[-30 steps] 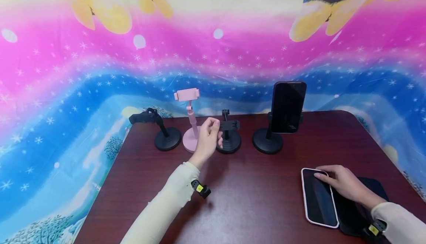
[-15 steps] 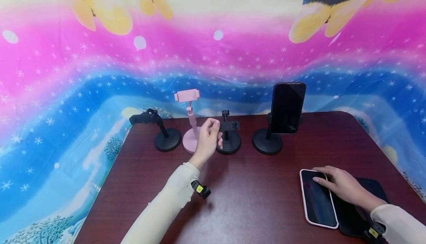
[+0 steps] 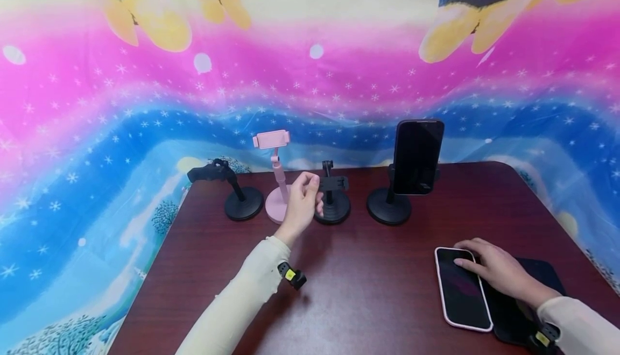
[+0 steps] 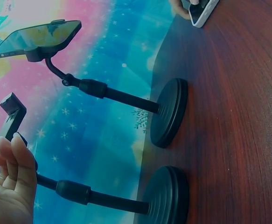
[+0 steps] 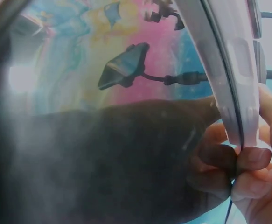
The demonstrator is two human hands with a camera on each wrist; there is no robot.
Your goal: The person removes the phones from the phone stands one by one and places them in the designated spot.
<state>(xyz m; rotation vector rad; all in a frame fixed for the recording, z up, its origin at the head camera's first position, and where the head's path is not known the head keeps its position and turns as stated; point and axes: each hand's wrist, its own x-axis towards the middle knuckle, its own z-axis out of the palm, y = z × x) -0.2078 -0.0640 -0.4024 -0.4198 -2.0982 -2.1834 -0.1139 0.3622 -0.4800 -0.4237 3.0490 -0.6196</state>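
Head view, lower right: the right hand (image 3: pixel 502 270) has the white-cased smartphone (image 3: pixel 462 297) in its grip, best taken by the edges; at centre, the left hand (image 3: pixel 303 200) pinches the black stand clamp (image 3: pixel 336 183), which needs steadying.

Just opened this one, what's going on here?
A person's left hand grips the clamp of a black phone stand bearing no phone, while the right hand holds a white-edged phone at the right of the table. The rightmost stand carries a dark phone; the pink stand holds none.
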